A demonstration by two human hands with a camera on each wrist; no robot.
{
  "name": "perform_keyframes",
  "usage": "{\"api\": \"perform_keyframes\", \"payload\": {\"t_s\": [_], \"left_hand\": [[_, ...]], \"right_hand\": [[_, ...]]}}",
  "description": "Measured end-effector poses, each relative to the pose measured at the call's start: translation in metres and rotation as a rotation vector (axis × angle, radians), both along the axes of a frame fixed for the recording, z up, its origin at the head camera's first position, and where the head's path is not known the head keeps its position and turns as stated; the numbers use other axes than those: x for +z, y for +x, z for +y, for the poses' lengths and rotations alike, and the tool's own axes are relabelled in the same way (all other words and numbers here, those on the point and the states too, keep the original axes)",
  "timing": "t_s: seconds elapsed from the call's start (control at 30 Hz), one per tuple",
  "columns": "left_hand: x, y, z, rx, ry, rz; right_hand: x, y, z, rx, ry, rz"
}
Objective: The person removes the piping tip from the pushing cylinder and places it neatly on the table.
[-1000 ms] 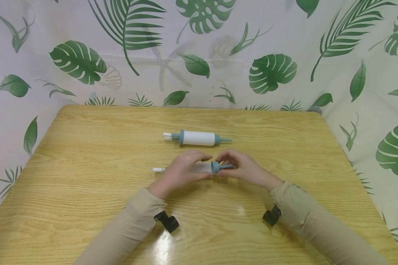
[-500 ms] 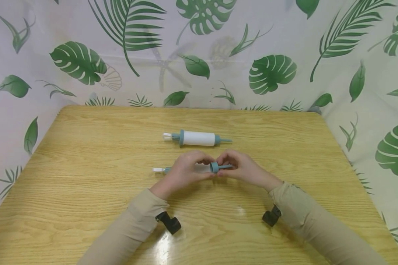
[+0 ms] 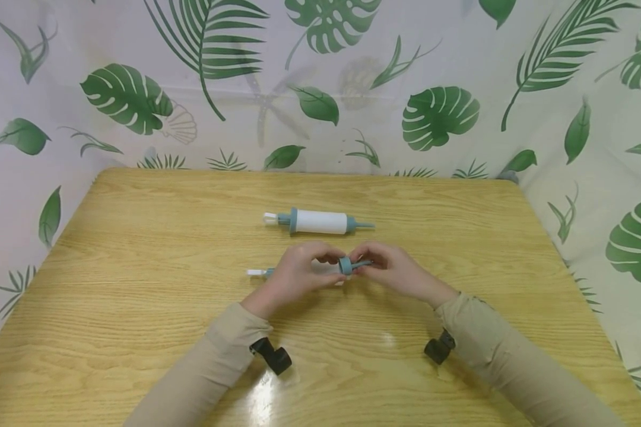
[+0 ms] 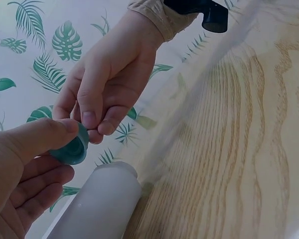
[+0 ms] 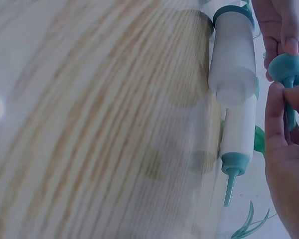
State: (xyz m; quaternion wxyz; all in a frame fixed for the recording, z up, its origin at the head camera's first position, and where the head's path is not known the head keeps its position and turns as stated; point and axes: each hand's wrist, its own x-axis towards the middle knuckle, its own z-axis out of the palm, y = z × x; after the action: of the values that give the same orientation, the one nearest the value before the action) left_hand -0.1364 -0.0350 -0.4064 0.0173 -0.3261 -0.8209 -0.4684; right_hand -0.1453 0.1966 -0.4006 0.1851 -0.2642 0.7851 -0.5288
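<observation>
The key relation is cap to barrel: the cap [image 3: 345,265] sits in the grip, off the barrel [image 4: 97,204], which lies on the table [image 3: 155,249] just below the grip, with a gap showing in both wrist views. The barrel's long axis runs across the person, from the plunger handle [image 3: 257,273] on the left of the grip to the bare neck [image 5: 231,96] near the cap. The cap's hollow side faces the left hand [image 3: 298,273]; its spout [image 5: 290,117] points the other way, toward the right hand [image 3: 392,270]. The left hand is nearer the barrel, arched over it; whether it touches it I cannot tell. Both hands grasp the cap: left thumb and fingers close about its rim, while right thumb and fingers pinch the spout side, spread only as wide as that thin part. Beyond the grip, on its far side, the second syringe [image 3: 320,222] lies roughly parallel to the barrel, clear of both hands.
</observation>
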Motion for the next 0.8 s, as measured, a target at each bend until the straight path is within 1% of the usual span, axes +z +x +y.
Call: {"api": "perform_keyframes", "payload": {"t_s": [0.1,0.2,0.27,0.43,0.67,0.8], "left_hand": [[0.0004,0.0002,-0.0001,0.008,0.002,-0.003],[0.0002,0.0003,-0.0002,0.013,0.003,-0.001],[0.0002,0.0005,-0.0004,0.015,0.006,0.001],[-0.0005,0.0006,-0.0010,0.014,0.018,0.002],[-0.0016,-0.0001,-0.0004,0.000,0.027,0.007],[-0.0024,-0.0003,0.0001,-0.008,0.032,0.012]], "right_hand": [[0.0005,0.0001,0.0007,-0.024,0.003,0.018],[-0.0001,-0.0003,0.0015,-0.054,0.037,0.062],[-0.0002,-0.0003,0.0019,-0.083,0.064,0.075],[0.0006,0.0004,0.0021,-0.147,0.078,0.051],[-0.0008,0.0011,0.0013,-0.143,0.058,0.101],[-0.0012,0.0020,0.0009,-0.158,0.039,0.092]]}}
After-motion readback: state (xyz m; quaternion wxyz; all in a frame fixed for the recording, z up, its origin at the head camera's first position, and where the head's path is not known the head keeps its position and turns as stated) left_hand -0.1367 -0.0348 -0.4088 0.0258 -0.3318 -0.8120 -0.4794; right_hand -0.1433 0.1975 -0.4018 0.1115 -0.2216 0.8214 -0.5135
